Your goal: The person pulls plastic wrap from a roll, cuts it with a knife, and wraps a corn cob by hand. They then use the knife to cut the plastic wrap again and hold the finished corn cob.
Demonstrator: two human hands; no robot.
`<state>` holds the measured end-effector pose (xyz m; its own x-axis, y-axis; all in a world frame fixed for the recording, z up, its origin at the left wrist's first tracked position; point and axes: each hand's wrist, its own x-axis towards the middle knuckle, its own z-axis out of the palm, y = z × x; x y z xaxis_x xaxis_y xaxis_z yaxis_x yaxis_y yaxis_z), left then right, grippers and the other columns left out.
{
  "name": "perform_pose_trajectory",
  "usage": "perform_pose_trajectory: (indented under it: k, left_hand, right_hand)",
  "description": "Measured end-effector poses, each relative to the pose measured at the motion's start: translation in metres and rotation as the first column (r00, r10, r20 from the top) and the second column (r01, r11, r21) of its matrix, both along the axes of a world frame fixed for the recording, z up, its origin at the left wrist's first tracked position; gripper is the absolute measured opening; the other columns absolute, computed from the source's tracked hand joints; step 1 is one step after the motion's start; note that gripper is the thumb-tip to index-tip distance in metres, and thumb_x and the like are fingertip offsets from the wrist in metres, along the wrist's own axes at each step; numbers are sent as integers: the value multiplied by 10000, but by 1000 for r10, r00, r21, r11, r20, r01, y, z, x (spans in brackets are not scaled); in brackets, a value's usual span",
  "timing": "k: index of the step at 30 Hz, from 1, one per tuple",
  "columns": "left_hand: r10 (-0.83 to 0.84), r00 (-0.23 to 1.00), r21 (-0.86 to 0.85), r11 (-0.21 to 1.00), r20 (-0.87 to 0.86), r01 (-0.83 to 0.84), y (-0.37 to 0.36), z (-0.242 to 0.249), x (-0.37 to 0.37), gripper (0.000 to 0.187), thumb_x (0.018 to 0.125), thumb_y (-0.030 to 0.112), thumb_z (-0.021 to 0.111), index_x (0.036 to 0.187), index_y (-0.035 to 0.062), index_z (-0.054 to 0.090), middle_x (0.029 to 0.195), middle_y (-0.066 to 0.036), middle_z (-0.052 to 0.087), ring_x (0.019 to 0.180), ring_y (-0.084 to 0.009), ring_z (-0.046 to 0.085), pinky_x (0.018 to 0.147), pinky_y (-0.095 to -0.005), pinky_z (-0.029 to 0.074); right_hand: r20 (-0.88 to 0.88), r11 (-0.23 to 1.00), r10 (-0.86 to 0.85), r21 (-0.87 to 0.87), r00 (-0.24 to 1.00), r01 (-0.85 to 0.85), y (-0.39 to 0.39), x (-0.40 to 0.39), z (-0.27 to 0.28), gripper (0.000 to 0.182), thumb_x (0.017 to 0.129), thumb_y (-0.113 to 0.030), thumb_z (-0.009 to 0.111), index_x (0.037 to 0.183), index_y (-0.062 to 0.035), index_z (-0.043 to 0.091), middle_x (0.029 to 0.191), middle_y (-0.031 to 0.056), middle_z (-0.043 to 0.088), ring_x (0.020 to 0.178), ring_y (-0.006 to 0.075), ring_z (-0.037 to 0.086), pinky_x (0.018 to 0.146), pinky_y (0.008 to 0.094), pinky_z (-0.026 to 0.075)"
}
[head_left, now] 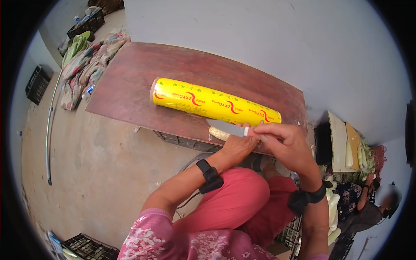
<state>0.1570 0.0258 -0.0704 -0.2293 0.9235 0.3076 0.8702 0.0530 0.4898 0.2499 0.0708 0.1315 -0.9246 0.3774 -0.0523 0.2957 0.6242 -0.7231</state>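
My right hand (pixel 288 145) is closed around the handle of a knife (pixel 227 127), whose blade points left. Below the blade, a pale yellow ear of corn (pixel 219 133) shows at the table's front edge. My left hand (pixel 242 148) is curled over the corn's right end, its fingertips partly hidden by the knife and my right hand. Just behind both hands lies a large yellow roll of cling wrap (pixel 212 102) with red and green print.
The wooden table (pixel 130 78) stands against a pale wall, with a black crate (pixel 186 141) under its front edge. Crumpled patterned cloth (pixel 84 73) and a long pole (pixel 50 130) lie at left. To the right sits another person (pixel 362 208) near pale vegetables (pixel 333 210).
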Motion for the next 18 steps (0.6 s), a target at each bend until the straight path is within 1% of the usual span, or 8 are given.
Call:
perform_pose_trajectory:
  k: [1,3,5,7,10,13,16,18]
  left_hand:
    - [-13,993,-97,995,113,24,2,-1,1,358,846,238,585,1168,82,604,1144,-103,626,1044,-296,601,822,-413,450]
    - [-46,999,58,997,26,44,5,-7,-1,292,855,158,541,1116,35,590,960,-140,651,951,-295,639,774,-428,479]
    - [-27,1000,223,974,11,24,9,-10,-1,241,857,117,528,1066,16,595,872,-157,664,906,-298,655,750,-436,495]
    - [27,996,391,918,83,-58,7,6,-1,203,850,115,545,1019,28,617,881,-152,664,909,-303,650,751,-438,499]
    - [-146,881,427,901,450,-69,-5,35,-6,210,839,128,570,1024,53,634,961,-149,659,916,-319,632,776,-432,496]
    - [-52,930,517,842,364,-156,-4,17,0,209,835,139,581,1027,77,637,1042,-136,647,974,-310,615,811,-426,484]
    - [-196,804,475,872,561,-118,2,3,0,263,846,149,572,1087,53,613,1034,-135,630,977,-299,595,821,-420,465]
    - [-166,842,466,878,514,-112,2,0,1,282,849,149,567,1109,44,598,1031,-134,624,977,-297,588,824,-418,460]
  right_hand:
    - [-5,1000,22,19,1000,-22,0,-6,-4,192,886,-24,607,1039,28,712,918,51,728,738,70,622,669,232,498]
    - [-13,996,66,56,998,-65,4,-18,-13,208,877,-38,607,1044,34,709,905,59,728,732,81,630,668,244,503]
    - [30,999,43,-24,999,-42,7,-27,-19,218,862,-47,602,1028,42,711,904,73,727,769,102,644,704,255,511]
    - [61,997,43,-67,997,-39,9,-34,-21,237,847,-53,600,1033,49,706,925,88,723,822,121,653,750,265,514]
    - [85,993,96,-80,992,-89,7,-41,-22,287,825,-55,602,1078,51,686,1001,108,710,917,146,652,825,278,507]
    - [108,984,159,-93,981,-149,5,-43,-26,338,810,-54,604,1128,44,662,1084,120,690,976,164,643,870,286,498]
    - [137,987,155,-69,978,-147,-5,-48,-31,352,805,-50,601,1142,37,652,1108,138,683,975,182,651,870,294,501]
    - [167,992,126,-11,978,-126,-16,-51,-28,328,807,-42,596,1120,31,660,1071,157,697,949,201,668,852,302,509]
